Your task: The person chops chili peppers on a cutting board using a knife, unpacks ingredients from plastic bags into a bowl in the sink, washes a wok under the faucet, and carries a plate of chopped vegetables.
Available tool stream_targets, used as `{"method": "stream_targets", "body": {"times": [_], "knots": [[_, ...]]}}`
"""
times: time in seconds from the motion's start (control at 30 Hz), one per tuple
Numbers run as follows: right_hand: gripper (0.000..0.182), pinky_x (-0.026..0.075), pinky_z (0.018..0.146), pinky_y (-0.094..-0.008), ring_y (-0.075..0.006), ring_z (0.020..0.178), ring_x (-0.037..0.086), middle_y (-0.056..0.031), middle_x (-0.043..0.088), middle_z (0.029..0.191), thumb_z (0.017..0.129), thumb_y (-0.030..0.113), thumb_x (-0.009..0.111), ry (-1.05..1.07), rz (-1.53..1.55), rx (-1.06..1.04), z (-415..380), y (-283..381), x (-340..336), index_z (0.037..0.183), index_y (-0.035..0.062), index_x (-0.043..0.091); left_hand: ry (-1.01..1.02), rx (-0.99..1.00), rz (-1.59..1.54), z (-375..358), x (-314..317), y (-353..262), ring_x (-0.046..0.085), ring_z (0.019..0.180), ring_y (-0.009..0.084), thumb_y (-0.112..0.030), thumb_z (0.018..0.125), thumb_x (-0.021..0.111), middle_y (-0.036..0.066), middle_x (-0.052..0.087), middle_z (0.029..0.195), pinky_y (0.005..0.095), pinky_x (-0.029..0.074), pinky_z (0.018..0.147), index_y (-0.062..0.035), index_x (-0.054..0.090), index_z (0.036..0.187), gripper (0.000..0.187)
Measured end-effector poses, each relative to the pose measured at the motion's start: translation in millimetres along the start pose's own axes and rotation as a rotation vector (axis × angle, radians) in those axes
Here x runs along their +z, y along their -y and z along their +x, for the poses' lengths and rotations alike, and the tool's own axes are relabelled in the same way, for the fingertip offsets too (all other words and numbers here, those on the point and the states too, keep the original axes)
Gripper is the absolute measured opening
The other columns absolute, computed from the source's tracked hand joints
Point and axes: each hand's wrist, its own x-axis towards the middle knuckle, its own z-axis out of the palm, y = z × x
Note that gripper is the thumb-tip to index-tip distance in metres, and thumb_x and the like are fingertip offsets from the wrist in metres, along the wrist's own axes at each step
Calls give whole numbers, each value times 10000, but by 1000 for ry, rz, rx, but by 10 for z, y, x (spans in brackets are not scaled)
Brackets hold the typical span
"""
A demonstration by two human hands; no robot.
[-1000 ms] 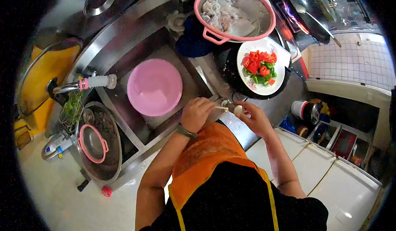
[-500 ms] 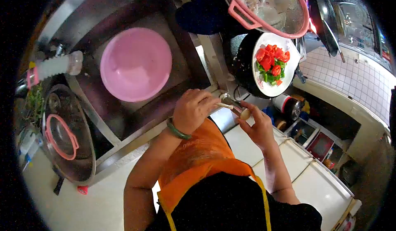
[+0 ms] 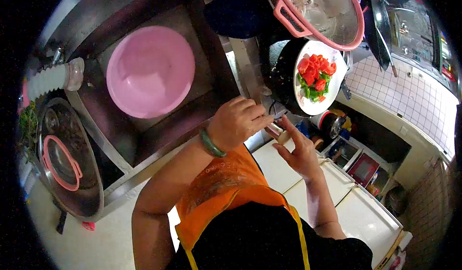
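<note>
My left hand [image 3: 240, 121], with a green bangle at its wrist, is closed in a pinch in front of the orange apron [image 3: 226, 173]. What its fingertips grip is hidden. Beside it, the thumb and fingers of my right hand [image 3: 301, 152] close round a small object [image 3: 275, 130] with a shiny metallic part and a pale, rounded end. Its metallic part reaches towards my left fingertips; I cannot make out exactly what it is.
A pink basin [image 3: 150, 72] sits in the sink [image 3: 204, 84]. Red and green pepper pieces lie on a white plate [image 3: 308, 53], beside a pink-rimmed strainer [image 3: 360, 19] holding pale food. At left is a large pan lid or wok [image 3: 91, 173] with a smaller pink-rimmed item.
The view has shifted slightly. My left hand has turned and covers more of the small object; the pale stick-like piece seen at its fingertips before is now hidden.
</note>
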Motion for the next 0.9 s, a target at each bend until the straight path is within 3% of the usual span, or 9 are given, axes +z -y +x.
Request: {"method": "stream_targets", "body": {"times": [0.17,0.33,0.4,0.53,0.6,0.73,0.77,0.9], "knots": [[580,507,667,-419,-351,811,634,-223,624,931,792,268,695,108,-9,249,-11,162,-53,1240,27,416,71,210,17,220,-56,105,559,784,176,-181,738,543,2,578,833,317,466,727,-138,644,909,203],[514,491,647,-432,-386,780,607,-232,610,876,821,217,651,84,-43,50,9,38,-27,1215,-1,402,146,386,-37,460,-65,180,540,723,176,-177,727,548,-1,551,764,326,458,681,-119,631,869,175],[516,478,656,-417,-382,784,596,-211,602,868,822,164,640,69,-123,-59,16,0,-56,1246,9,390,204,390,-33,503,-83,179,541,726,179,-180,721,556,3,543,751,330,456,675,-113,626,854,164],[574,459,658,-436,-373,779,578,-190,594,860,799,207,661,74,-139,-151,36,-18,-88,1262,13,383,204,327,-8,397,-109,119,538,722,187,-176,712,568,11,523,722,333,452,661,-111,624,851,163],[642,447,642,-486,-398,755,570,-186,589,783,797,256,661,218,-193,29,94,118,-168,1305,23,345,174,289,12,369,-162,51,528,690,207,-132,727,546,31,523,711,337,438,635,-100,630,868,167],[768,454,632,-471,-403,750,572,-194,589,803,793,231,657,86,-60,-113,11,-145,-33,1382,13,215,269,196,-14,407,-194,-58,529,706,232,-91,730,550,47,536,728,355,438,678,-79,632,895,185],[740,470,648,-487,-419,743,588,-249,602,821,822,186,579,85,-40,-155,-10,-202,-10,1372,-72,157,308,172,6,410,-221,-100,533,723,237,-82,725,561,48,544,743,359,442,703,-76,631,896,185],[855,471,662,-437,-368,755,596,-184,607,832,798,246,657,76,73,-115,-115,-269,-26,1425,40,114,308,161,29,461,-212,-202,544,698,250,-75,732,578,52,556,746,361,455,654,-95,644,944,223]]}}
